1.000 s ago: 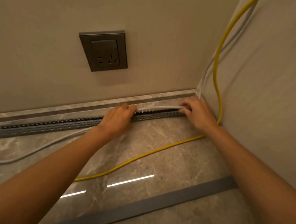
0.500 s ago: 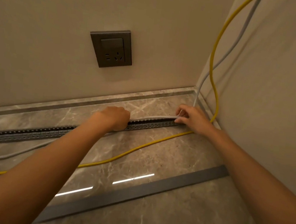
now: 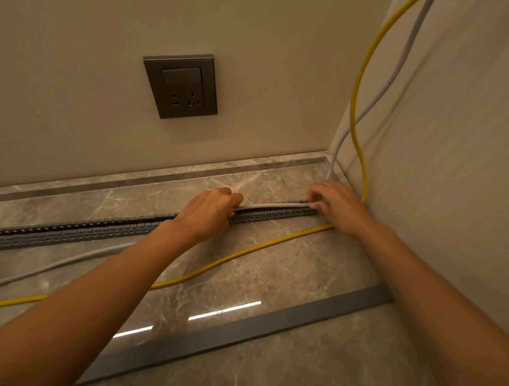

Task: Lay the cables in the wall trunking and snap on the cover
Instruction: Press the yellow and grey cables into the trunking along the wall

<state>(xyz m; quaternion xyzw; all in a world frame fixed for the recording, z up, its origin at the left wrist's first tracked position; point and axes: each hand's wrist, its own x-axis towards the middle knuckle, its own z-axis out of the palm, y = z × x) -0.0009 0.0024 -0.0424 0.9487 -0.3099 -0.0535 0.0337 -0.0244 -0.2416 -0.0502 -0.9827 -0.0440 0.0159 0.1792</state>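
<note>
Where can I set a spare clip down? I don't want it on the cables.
Bare floor lies between the yellow cable and the cover strip, and nearer than the strip. Another strip runs between trunking and wall. Around both hands, left hand and right hand, it is crowded.

no readable text, labels or signs

Trunking is laid on the floor before the wall socket. One cable is held over its right end between both hands; a second cable and the cover lie nearer the viewer.
</note>
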